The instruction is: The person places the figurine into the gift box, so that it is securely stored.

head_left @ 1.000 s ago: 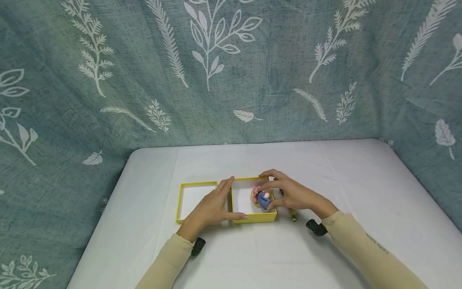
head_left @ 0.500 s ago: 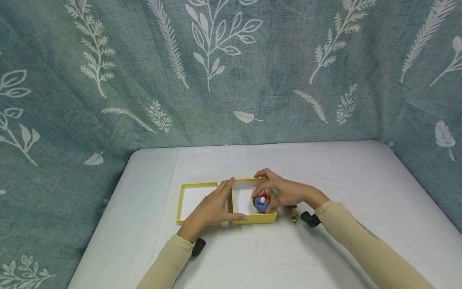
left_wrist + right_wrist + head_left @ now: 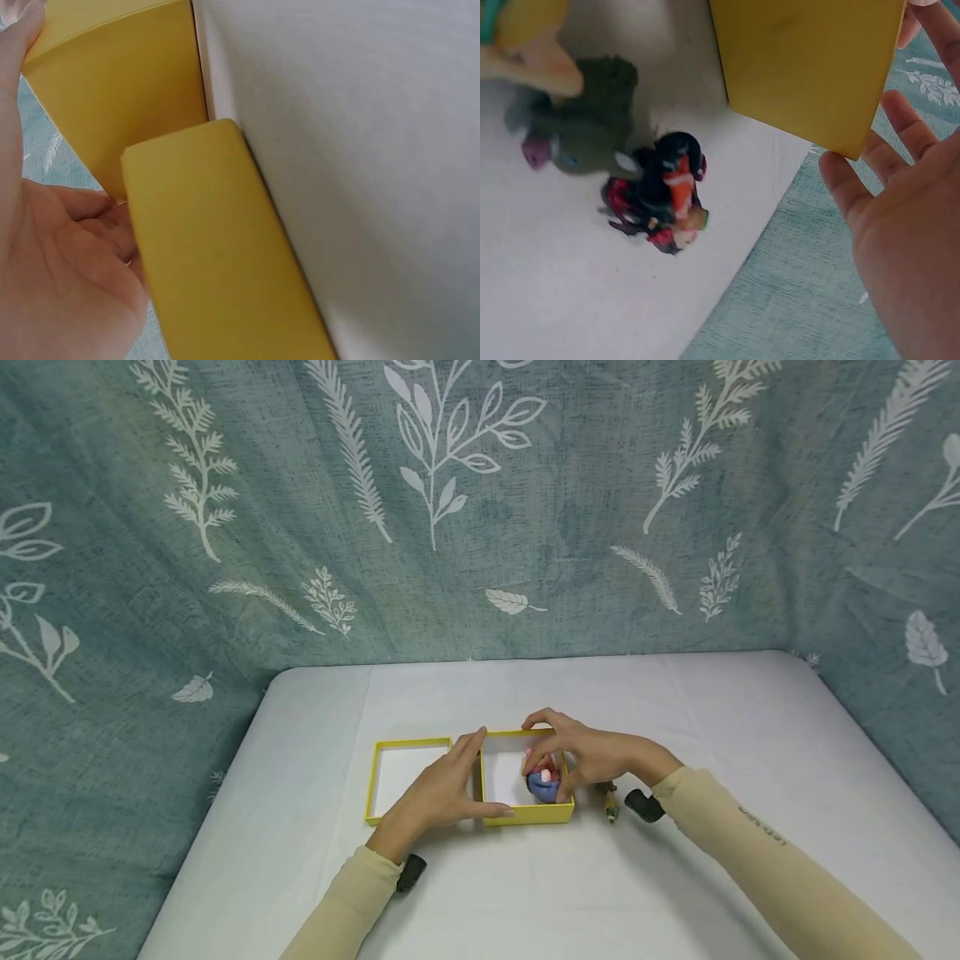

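Note:
A yellow box (image 3: 536,814) with a white inside stands near the table's middle. My left hand (image 3: 442,789) grips its left side, thumb at the front wall and fingers at the back corner; the left wrist view shows the same hold on the box (image 3: 127,97). My right hand (image 3: 596,756) reaches over the right wall and pinches a small figurine (image 3: 543,787) in blue, red and pink inside the box. Some of its fingers stay outside, behind the back wall. That hand partly hides the figurine. In the right wrist view the box (image 3: 810,67) hides the pinch.
Left of the box lies the shallow yellow lid (image 3: 370,793), its white inside facing up. Right of the box are more figurines: a dark green boar (image 3: 592,120), a black and red figurine (image 3: 664,191) and a partly cut-off yellow one (image 3: 532,26). A patterned cloth hangs behind.
My right hand has moved slightly left and turned the figurine inside the box, so its blue part now faces the front. The left hand and the box have stayed in place.

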{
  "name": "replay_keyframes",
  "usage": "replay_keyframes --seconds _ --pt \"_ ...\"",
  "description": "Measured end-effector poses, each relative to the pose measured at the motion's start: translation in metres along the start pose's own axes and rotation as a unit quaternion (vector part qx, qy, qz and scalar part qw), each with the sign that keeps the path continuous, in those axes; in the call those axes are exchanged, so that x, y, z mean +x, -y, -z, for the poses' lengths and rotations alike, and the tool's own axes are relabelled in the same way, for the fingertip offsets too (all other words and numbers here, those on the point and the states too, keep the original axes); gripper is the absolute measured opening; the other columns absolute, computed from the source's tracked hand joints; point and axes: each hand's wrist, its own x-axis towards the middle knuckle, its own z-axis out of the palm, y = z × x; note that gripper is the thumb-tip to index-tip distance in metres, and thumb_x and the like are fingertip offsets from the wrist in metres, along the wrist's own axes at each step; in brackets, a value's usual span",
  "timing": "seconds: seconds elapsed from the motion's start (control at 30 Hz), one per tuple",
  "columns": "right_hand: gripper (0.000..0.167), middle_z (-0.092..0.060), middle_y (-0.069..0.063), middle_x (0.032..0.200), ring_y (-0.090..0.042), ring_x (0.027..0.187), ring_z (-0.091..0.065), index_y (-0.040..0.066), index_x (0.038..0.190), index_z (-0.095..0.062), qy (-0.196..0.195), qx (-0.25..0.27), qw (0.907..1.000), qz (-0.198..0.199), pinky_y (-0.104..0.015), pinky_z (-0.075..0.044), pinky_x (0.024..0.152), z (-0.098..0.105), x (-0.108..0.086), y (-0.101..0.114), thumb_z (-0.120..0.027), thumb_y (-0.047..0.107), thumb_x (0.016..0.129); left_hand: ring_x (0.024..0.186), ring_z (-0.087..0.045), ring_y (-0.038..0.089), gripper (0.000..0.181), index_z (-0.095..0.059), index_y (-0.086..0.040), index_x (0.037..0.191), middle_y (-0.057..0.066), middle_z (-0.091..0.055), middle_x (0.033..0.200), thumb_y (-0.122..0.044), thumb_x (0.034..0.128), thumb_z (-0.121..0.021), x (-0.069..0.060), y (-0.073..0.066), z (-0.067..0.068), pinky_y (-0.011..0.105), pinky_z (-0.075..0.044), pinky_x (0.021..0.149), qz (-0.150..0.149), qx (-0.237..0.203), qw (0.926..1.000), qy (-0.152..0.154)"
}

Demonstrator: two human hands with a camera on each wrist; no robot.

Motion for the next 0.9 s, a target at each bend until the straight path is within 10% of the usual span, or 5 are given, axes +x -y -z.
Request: replay_keyframes --seconds 0.9 --pt "0.046 -0.026 -0.011 0.153 -0.03 0.139 -0.027 0.038 0.104 -0.072 -0.027 -0.108 0.9937 0.014 -0.061 -0.029 0.106 -0.016 0.009 0.003 -0.091 0.018 0.067 0.135 -0.046 0.028 0.127 -0.011 -0.014 0.159 0.004 -0.029 0.159 -0.082 0.0657 -0.065 0.0 -0.001 0.0 0.043 -0.045 0.105 0.001 -0.002 1.0 -0.006"
